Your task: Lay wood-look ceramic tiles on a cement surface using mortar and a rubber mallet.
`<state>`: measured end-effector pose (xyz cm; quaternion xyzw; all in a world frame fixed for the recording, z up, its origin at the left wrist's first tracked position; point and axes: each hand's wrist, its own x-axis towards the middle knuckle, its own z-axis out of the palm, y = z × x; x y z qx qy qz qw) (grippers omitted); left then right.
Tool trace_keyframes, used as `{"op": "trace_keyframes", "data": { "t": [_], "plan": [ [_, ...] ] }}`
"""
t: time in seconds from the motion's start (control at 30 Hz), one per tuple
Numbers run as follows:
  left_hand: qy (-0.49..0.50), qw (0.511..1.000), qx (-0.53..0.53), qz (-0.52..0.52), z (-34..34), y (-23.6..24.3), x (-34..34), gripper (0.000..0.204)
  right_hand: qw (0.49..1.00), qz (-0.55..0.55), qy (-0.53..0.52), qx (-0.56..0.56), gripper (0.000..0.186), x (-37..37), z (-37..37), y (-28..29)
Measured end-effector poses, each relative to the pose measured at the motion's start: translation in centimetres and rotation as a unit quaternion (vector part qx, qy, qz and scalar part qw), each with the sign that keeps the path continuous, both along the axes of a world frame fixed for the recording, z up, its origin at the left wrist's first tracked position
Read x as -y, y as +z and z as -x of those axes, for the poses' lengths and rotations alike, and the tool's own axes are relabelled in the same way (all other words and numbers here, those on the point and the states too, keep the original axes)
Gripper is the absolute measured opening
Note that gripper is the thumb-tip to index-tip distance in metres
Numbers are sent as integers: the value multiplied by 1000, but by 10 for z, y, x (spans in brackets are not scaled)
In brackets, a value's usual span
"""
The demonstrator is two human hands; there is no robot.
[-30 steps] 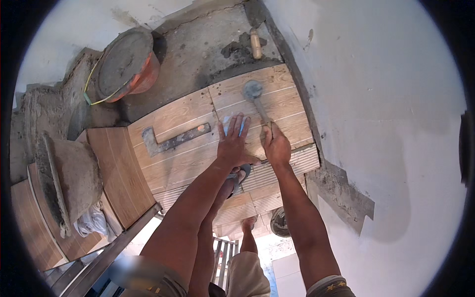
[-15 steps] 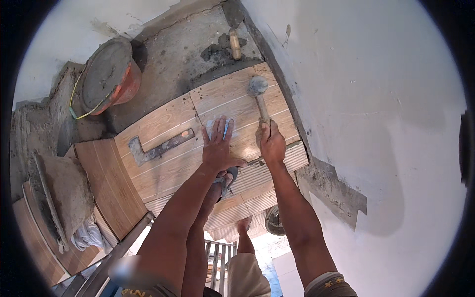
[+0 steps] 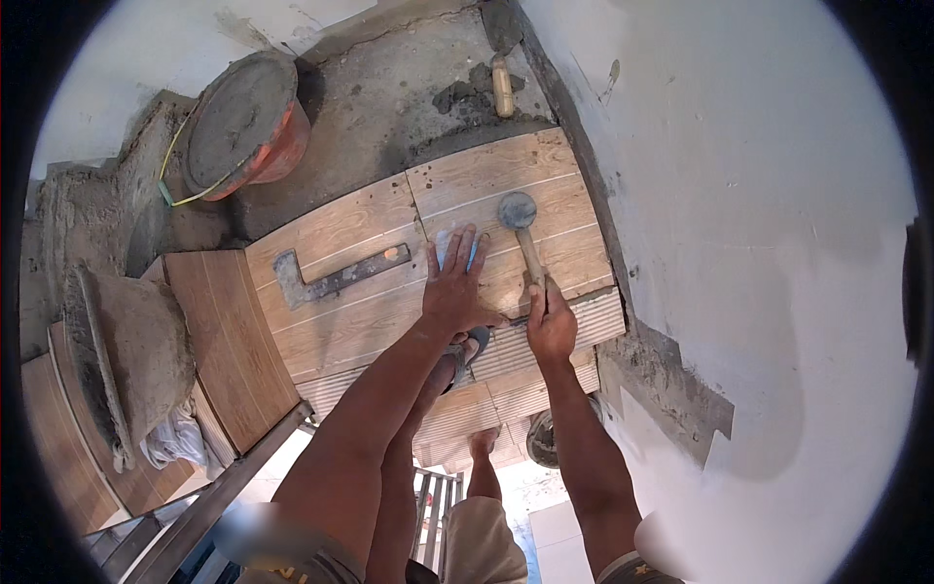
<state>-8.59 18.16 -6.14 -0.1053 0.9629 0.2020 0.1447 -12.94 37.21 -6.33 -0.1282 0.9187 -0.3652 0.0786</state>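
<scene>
My right hand (image 3: 553, 326) is wrapped round the wooden handle of a mallet (image 3: 517, 210) with a dark grey round head. The head is over the right-hand wood-look tile (image 3: 555, 185); whether it touches is hard to tell. My left hand (image 3: 453, 287) lies flat with fingers spread on the tiles, near the joint between the right tile and the left tile (image 3: 341, 229). Beneath its fingers shows a light blue patch (image 3: 446, 245), mostly covered. A dirty metal square (image 3: 341, 276) with an L shape lies left of that hand.
An orange bucket (image 3: 282, 151) full of wet mortar stands at the far left. A wooden-handled trowel (image 3: 502, 88) lies on rough concrete by the right wall (image 3: 720, 195). At left are a mortar-crusted container (image 3: 141, 350) and a metal railing (image 3: 229, 482). Ribbed stair treads (image 3: 559, 326) descend toward me.
The mallet has come nearer to me and slightly left over the tile. My left hand stays flat in about the same spot. The whole view has shifted a little.
</scene>
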Motion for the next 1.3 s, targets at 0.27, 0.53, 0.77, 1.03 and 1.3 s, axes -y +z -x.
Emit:
{"op": "trace_keyframes", "data": {
  "t": [0.27, 0.53, 0.77, 1.03, 1.3],
  "plan": [
    [-2, 1000, 3, 9, -1, -1, -2, 153, 997, 57, -40, 32, 36, -20, -34, -9],
    [-6, 999, -34, 29, 3, -5, -3, 157, 997, 34, -68, 11, 33, -32, -48, -11],
    [-33, 998, -24, 50, 2, 1, -6, 152, 993, 77, -89, 3, 36, -40, -62, 8],
    [-93, 994, -48, 30, 1, 4, 22, 129, 991, 98, -92, -2, 32, -56, -93, 9],
    [-106, 989, -85, 52, -1, 4, 18, 122, 995, 22, -99, 8, 33, -62, -93, 5]
  ]
}}
